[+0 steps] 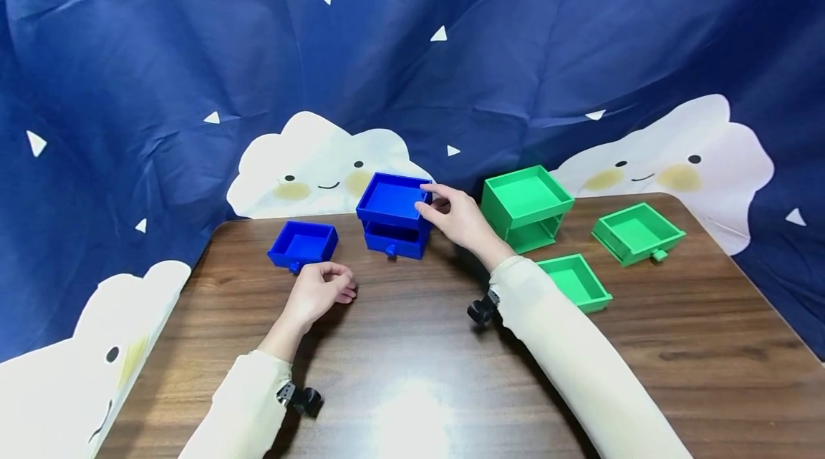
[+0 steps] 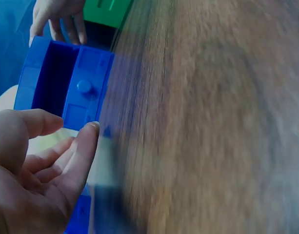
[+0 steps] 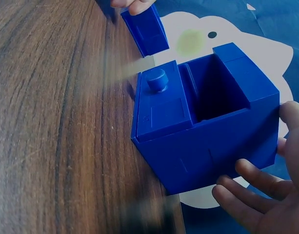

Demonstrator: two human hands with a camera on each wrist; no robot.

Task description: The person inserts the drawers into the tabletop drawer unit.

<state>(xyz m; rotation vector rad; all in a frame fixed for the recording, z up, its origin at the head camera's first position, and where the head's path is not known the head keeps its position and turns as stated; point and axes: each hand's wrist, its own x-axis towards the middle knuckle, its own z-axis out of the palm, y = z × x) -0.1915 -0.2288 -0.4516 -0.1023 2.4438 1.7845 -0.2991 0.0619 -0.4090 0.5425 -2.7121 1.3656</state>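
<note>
In the head view my right hand point(image 1: 457, 219) rests at the right side of a blue two-level mini drawer cabinet point(image 1: 393, 212), fingertips at its top right rim. Several of its fingers lie along the cabinet's side wall in the right wrist view. The cabinet's lower drawer point(image 3: 164, 107), with a round knob, sits inside, while the slot above it is a bare hollow. My left hand point(image 1: 319, 291), loosely curved and holding nothing, is just in front of a loose blue drawer point(image 1: 303, 240) standing left of the cabinet.
A green cabinet point(image 1: 528, 197) with a hollow front stands right of the blue one. Two loose green drawers, one nearer point(image 1: 576, 283) and one farther right point(image 1: 638, 230), lie on the wooden table point(image 1: 412, 344). Behind hangs a blue curtain point(image 1: 387, 51) with cloud prints.
</note>
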